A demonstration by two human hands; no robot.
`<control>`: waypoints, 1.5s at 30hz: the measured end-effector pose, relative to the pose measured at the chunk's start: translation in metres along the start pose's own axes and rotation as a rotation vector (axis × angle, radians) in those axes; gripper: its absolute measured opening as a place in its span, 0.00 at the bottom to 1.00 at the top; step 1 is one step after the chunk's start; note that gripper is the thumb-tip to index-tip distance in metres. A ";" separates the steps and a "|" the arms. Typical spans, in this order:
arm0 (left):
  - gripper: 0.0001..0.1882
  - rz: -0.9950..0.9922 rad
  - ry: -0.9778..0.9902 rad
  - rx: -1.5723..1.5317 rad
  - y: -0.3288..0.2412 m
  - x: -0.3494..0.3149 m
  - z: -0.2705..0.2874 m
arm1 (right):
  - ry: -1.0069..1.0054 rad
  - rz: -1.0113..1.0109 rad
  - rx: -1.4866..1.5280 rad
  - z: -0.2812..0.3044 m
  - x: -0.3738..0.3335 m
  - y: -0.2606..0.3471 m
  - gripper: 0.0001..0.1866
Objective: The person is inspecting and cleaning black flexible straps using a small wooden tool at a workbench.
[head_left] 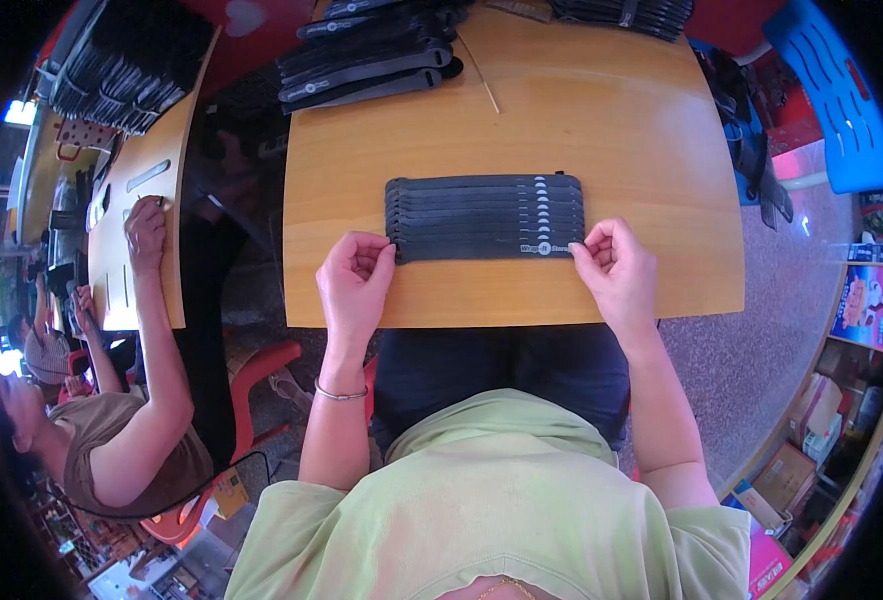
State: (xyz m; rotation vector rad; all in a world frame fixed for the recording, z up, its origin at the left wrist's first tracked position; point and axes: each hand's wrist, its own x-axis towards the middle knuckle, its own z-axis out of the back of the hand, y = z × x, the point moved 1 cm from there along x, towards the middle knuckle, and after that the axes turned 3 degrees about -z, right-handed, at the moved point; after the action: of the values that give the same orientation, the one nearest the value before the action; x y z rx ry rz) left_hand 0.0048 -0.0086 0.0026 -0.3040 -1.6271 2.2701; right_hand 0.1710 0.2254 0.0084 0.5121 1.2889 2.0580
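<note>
A row of flat black straps (472, 212) lies on the wooden table in front of me, overlapping so that their long edges step toward me. Each strap shows a pale mark near its right end, and the nearest one carries white print. My left hand (357, 282) pinches the left end of the nearest strap between thumb and forefinger. At the opposite end, my right hand (617, 275) pinches the same strap, its other fingers curled in. Both wrists hang over the table's near edge.
Piles of black straps (372, 60) sit at the table's far left, with another bundle (627, 12) at the far right. A thin stick (479, 72) lies between them. To the left, a person (127, 430) works at another table (167, 200). A blue slotted plastic piece (832, 90) stands at right.
</note>
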 end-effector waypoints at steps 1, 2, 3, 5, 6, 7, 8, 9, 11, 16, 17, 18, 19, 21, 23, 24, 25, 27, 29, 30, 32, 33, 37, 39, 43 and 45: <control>0.03 0.002 0.001 0.005 0.000 0.000 0.000 | -0.002 0.005 -0.004 0.000 0.000 0.000 0.09; 0.03 0.002 0.002 0.005 0.000 0.000 0.000 | -0.002 0.004 -0.005 0.000 0.000 0.001 0.09; 0.03 -0.002 -0.002 0.020 0.000 0.000 0.000 | -0.005 0.015 -0.018 -0.001 0.000 0.002 0.09; 0.03 -0.008 -0.002 0.034 0.000 0.000 0.000 | -0.011 0.024 -0.034 -0.001 -0.001 0.003 0.09; 0.03 -0.007 -0.002 0.035 0.001 0.000 0.000 | -0.014 0.022 -0.031 -0.001 -0.001 0.003 0.09; 0.03 -0.007 -0.002 0.037 0.001 0.000 -0.001 | -0.018 0.020 -0.028 -0.001 -0.001 0.003 0.09; 0.03 -0.007 -0.001 0.037 0.001 0.000 -0.001 | -0.018 0.020 -0.028 -0.001 -0.001 0.003 0.09; 0.03 -0.010 -0.001 0.030 0.000 0.000 -0.001 | -0.019 0.020 -0.029 -0.001 -0.001 0.002 0.09; 0.03 -0.013 -0.002 0.026 -0.001 0.000 -0.001 | -0.017 0.022 -0.029 -0.002 0.000 0.002 0.09; 0.03 -0.014 -0.013 0.041 -0.001 -0.001 -0.002 | -0.022 0.020 -0.040 -0.002 0.000 0.003 0.10; 0.03 -0.014 -0.012 0.041 -0.001 -0.001 -0.002 | -0.023 0.019 -0.040 -0.002 0.000 0.003 0.10; 0.03 -0.018 -0.013 0.040 0.000 0.000 -0.002 | -0.023 0.014 -0.043 -0.002 0.000 0.003 0.10; 0.03 -0.022 -0.013 0.038 0.001 0.000 -0.002 | -0.023 0.010 -0.046 -0.002 0.000 0.003 0.10; 0.03 -0.029 -0.020 0.036 0.001 -0.001 -0.001 | -0.023 0.017 -0.054 -0.002 0.000 0.003 0.10; 0.03 -0.035 -0.024 0.032 0.001 -0.001 -0.001 | -0.024 0.022 -0.065 -0.002 0.000 0.003 0.10; 0.03 -0.040 -0.028 0.038 0.002 -0.001 -0.002 | -0.026 0.027 -0.071 -0.002 0.000 0.003 0.10; 0.03 -0.045 -0.033 0.044 0.002 -0.002 -0.002 | -0.027 0.032 -0.077 -0.002 0.000 0.003 0.10; 0.03 -0.053 -0.032 0.041 0.002 -0.001 -0.003 | -0.025 0.024 -0.078 -0.002 0.000 0.004 0.10; 0.03 -0.061 -0.031 0.039 0.002 -0.001 -0.003 | -0.023 0.017 -0.078 -0.001 0.000 0.004 0.10; 0.03 -0.061 -0.032 0.044 0.003 -0.001 -0.003 | -0.024 0.019 -0.084 -0.001 0.000 0.004 0.10; 0.03 -0.060 -0.033 0.050 0.002 -0.001 -0.003 | -0.025 0.021 -0.091 -0.002 0.000 0.005 0.10; 0.03 -0.066 -0.038 0.053 0.002 -0.001 -0.003 | -0.023 0.021 -0.093 -0.002 0.000 0.005 0.11; 0.03 -0.099 -0.056 0.066 0.002 -0.002 -0.003 | -0.024 0.014 -0.091 -0.003 0.000 0.005 0.11; 0.04 -0.112 -0.063 0.088 0.000 -0.003 -0.006 | -0.029 0.019 -0.103 -0.002 -0.001 0.004 0.11; 0.06 -0.152 -0.072 0.169 0.001 -0.005 -0.004 | -0.037 0.032 -0.142 -0.002 -0.001 0.006 0.12; 0.07 -0.171 -0.072 0.242 -0.007 -0.004 -0.004 | -0.040 0.038 -0.127 0.000 -0.001 0.003 0.12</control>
State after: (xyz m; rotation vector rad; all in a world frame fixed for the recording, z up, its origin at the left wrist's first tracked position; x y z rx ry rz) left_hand 0.0114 -0.0048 0.0082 -0.0223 -1.3344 2.3363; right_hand 0.1706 0.2239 0.0106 0.5208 1.1246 2.1340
